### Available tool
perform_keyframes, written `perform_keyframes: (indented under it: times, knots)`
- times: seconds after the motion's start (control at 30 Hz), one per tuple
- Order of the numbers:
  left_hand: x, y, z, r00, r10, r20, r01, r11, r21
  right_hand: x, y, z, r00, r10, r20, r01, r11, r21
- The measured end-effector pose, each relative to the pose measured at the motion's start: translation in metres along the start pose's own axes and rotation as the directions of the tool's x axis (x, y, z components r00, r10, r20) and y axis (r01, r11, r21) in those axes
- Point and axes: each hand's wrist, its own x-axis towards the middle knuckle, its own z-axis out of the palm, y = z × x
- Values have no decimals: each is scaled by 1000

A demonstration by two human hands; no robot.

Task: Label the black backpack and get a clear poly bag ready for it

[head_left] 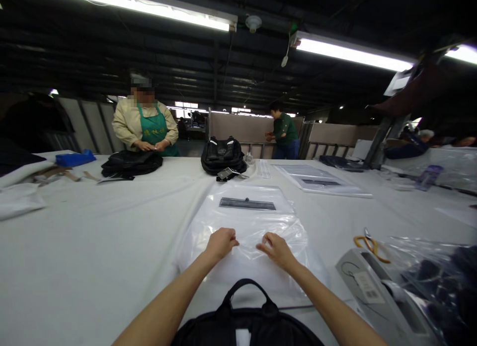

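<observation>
A clear plastic bag (pixel 249 222) with a dark label strip lies flat on the white table (pixel 93 246) in front of me. My left hand (pixel 220 242) and my right hand (pixel 275 250) both pinch its near edge, fingers closed on the film. Just below my arms sits a black bag (pixel 246 321) with its handle arching upward, at the table's near edge.
Another black bag (pixel 222 157) stands at mid table, and a person in a green apron handles a flat black bag (pixel 131 164) at the far left. Yellow-handled scissors (pixel 368 244), a grey tagged item (pixel 376 286) and bagged goods (pixel 439 281) lie at my right. A stack of clear bags (pixel 316 179) lies far right.
</observation>
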Motion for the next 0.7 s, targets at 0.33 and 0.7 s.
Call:
perform_keyframes:
  times: [0.33,0.7]
  knots:
    - [-1,-13,-9,999,41,5,-40,997,-70,-8,-2,-22,982,-189,1,186,967,-176]
    - [-61,-94,-58,882,-471,-22,308,612,-728,-67,69,-96,928,325,-181,-336,941,-29]
